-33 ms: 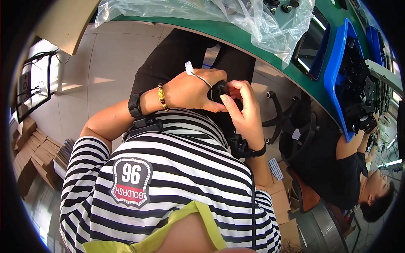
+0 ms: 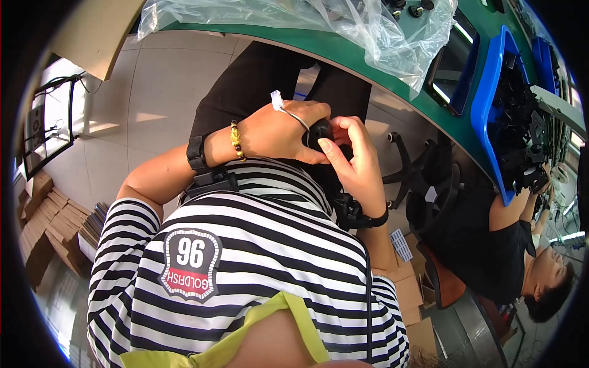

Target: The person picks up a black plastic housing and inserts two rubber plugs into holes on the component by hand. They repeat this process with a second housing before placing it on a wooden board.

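Note:
A small black rounded part (image 2: 320,130) sits between my hands above my lap. My left hand (image 2: 275,132) is closed around its left side, fingers and thumb curled, and hides much of it. From the part a thin grey cable (image 2: 296,117) bends over the back of my left hand and ends in a white plug connector (image 2: 277,100). My right hand (image 2: 356,158) grips the part from the right, with the thumb on the near side and the bent fingers on the far side. What the fingertips touch exactly is partly hidden.
Ahead is a green table (image 2: 392,76) with a clear plastic bag (image 2: 368,37), a dark tablet-like device (image 2: 451,67) and a blue bin (image 2: 485,116) of black parts. To the right a co-worker (image 2: 481,245) sits close by. Cardboard (image 2: 52,221) is stacked at the left.
The white connector has tipped very slightly to the right. My right thumb has shifted a little to the left on the black part; both hands otherwise keep their places.

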{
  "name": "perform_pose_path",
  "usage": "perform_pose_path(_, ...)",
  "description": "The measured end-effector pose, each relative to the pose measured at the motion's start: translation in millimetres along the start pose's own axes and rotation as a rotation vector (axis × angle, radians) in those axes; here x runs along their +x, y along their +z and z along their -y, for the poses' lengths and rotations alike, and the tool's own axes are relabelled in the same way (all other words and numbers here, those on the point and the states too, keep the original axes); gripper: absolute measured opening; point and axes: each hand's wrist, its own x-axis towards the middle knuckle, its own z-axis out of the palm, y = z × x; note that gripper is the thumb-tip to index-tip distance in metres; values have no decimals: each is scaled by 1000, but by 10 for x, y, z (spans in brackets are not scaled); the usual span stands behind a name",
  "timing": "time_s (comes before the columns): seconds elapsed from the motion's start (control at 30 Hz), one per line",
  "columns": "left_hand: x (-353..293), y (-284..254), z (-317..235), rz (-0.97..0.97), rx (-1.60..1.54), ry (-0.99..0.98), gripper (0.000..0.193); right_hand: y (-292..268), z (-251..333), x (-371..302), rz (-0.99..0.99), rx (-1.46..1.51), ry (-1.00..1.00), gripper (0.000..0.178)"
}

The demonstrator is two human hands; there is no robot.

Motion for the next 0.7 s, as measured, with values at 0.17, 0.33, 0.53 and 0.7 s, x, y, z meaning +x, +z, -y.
perform_pose_path(0.17,-51,-20,-23,8,53,26,55,-27,97,96,168,-232,21,34)
perform_pose_path(0.33,-4,-86,-87,0,146,48,53,-70,-73,132,112,-217,109,35)
perform_pose_path(0.53,35,-36,-4,-185,285,432,38,-217,-648,30,-192,377,235,28)
perform_pose_path(0.7,5,-68,144,59,70,494,29,-245,-715,-92,-307,734,230,30)
